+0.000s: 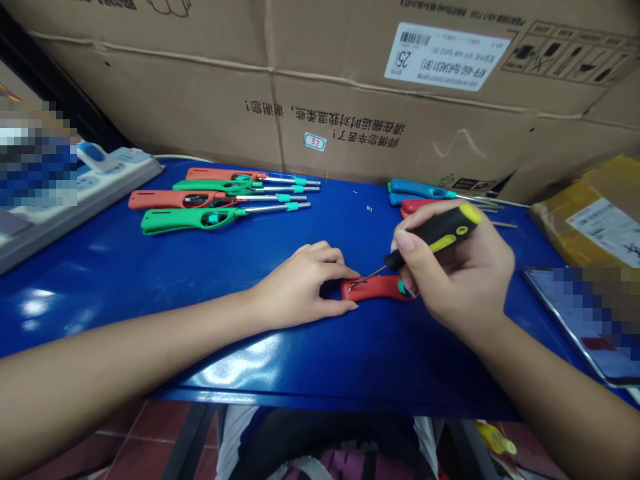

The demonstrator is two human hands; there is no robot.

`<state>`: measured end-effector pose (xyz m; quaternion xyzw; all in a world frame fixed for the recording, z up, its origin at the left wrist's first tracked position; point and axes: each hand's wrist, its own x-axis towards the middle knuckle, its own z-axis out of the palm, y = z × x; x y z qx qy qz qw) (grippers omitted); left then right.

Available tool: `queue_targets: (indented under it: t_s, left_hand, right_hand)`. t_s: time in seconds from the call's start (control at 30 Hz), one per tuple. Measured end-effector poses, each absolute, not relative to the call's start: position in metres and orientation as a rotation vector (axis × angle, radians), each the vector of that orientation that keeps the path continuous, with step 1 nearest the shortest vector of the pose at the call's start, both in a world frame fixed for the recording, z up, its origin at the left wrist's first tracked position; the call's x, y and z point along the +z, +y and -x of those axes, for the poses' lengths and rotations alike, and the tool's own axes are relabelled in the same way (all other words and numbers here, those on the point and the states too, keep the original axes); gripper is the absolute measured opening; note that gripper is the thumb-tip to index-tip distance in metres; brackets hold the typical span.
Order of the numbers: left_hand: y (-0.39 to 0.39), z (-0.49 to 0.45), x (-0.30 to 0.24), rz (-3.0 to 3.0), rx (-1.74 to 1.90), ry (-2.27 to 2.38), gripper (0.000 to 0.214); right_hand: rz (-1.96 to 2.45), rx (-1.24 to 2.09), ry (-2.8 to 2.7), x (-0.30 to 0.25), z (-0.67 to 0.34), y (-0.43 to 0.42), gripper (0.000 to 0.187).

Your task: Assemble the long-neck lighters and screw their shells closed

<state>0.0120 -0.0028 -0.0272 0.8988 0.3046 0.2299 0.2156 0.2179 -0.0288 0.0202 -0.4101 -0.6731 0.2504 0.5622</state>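
Observation:
A red long-neck lighter [376,288] lies on the blue table [200,280] in front of me. My left hand [305,283] pinches its handle end between thumb and fingers, pressing it to the table. My right hand [453,267] is closed round a black and yellow screwdriver [437,235], whose thin tip touches the lighter's body near my left fingertips. Part of the lighter is hidden under my right hand.
Several red and green lighters [220,197] lie in a row at the back left. Blue and red lighters [425,195] lie at the back right. Cardboard boxes [320,87] wall the far side. A white power strip [105,170] sits left, a tablet [580,320] right.

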Motion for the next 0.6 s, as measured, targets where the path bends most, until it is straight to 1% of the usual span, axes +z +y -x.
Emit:
queue_targets:
  t_s: [0.03, 0.07, 0.17, 0.2, 0.33, 0.37, 0.43, 0.5, 0.6]
  left_hand:
    - [-0.003, -0.012, -0.027, -2.49, 0.634, 0.846, 0.038]
    - [-0.003, -0.012, -0.027, -2.489, 0.627, 0.849, 0.038]
    - [-0.004, -0.012, -0.027, -2.491, 0.613, 0.857, 0.039]
    - [-0.004, -0.012, -0.027, -2.492, 0.61, 0.859, 0.039]
    - [-0.003, -0.012, -0.028, -2.486, 0.61, 0.855, 0.04]
    - [-0.003, -0.012, -0.028, -2.486, 0.609, 0.856, 0.04]
    - [-0.003, -0.012, -0.028, -2.485, 0.598, 0.854, 0.041]
    - [-0.004, -0.012, -0.027, -2.48, 0.577, 0.854, 0.041]
    - [-0.005, -0.012, -0.026, -2.479, 0.573, 0.854, 0.04]
  right_hand:
    - [0.968, 0.608, -1.575, 0.02, -0.217, -0.029, 0.011]
    - [0.969, 0.621, -1.571, 0.021, -0.217, -0.029, 0.018]
    - [0.934, 0.625, -1.604, 0.023, -0.218, -0.03, 0.048]
    - [0.917, 0.638, -1.627, 0.024, -0.219, -0.03, 0.052]
    - [0.815, 0.866, -1.757, 0.032, -0.233, -0.027, 0.042]
    - [0.815, 0.936, -1.786, 0.033, -0.236, -0.026, 0.043]
    - [0.75, 0.96, -1.869, 0.034, -0.242, -0.022, 0.046]
    - [0.753, 0.764, -1.909, 0.032, -0.243, -0.019, 0.045]
    - [0.775, 0.314, -1.88, 0.026, -0.24, -0.017, 0.042]
